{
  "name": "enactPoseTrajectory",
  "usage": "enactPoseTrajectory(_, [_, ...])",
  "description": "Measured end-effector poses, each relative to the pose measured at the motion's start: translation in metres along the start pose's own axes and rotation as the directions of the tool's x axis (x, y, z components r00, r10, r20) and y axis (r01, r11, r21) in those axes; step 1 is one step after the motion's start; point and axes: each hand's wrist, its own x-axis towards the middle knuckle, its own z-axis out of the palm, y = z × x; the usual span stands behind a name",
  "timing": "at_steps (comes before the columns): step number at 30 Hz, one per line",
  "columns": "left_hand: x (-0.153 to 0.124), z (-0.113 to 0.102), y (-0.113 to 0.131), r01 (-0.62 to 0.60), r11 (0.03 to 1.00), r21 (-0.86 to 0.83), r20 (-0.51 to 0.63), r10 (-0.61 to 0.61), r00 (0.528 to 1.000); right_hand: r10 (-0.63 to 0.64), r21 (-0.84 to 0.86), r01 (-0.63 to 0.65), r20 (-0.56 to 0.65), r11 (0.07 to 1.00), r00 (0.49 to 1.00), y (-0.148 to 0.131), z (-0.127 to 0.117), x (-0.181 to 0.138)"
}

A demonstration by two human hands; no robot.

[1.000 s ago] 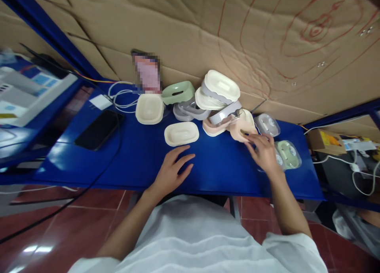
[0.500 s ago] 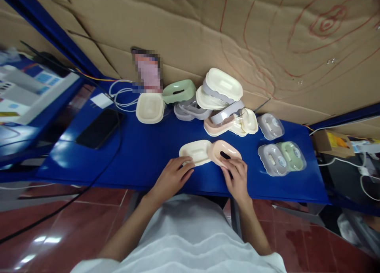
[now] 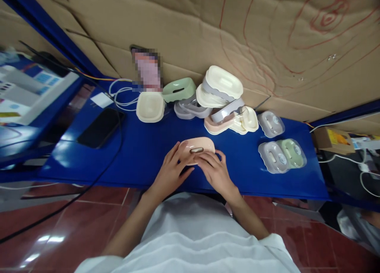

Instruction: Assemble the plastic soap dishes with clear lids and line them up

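I hold the pink soap dish [image 3: 196, 149] between my left hand [image 3: 172, 174] and my right hand [image 3: 215, 173], fingers closed on its near edge, low over the blue table [image 3: 142, 154] — I judge I am fitting it on a cream part, and next it needs an even press down.

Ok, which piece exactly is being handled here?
On the blue table, near its front edge, the left hand and right hand meet around a pink oval dish. Unlike the pile by the cardboard, it sits alone and shows a dark slot on top.

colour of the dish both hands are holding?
Pale pink dish, clearest in the head view.
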Motion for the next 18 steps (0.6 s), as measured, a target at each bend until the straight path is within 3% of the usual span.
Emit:
enactPoseTrajectory(7, [0.006, 0.000, -0.001, 0.018, 0.999, 0.043, 0.009, -0.018, 1.000, 0.016, -0.047, -0.022, -0.113, 0.999, 0.993, 0.002, -0.001, -0.002])
enactPoseTrajectory(13, [0.012, 0.002, -0.005, 0.008, 0.998, 0.062, 0.068, -0.012, 0.998, 0.070, -0.102, -0.068, 0.020, 0.992, 0.997, 0.005, 0.002, -0.001])
enactPoseTrajectory(18, [0.013, 0.002, -0.006, 0.018, 1.000, 0.021, 0.070, -0.019, 0.997, 0.057, -0.091, -0.052, 0.056, 0.994, 0.997, 0.009, 0.001, -0.003])
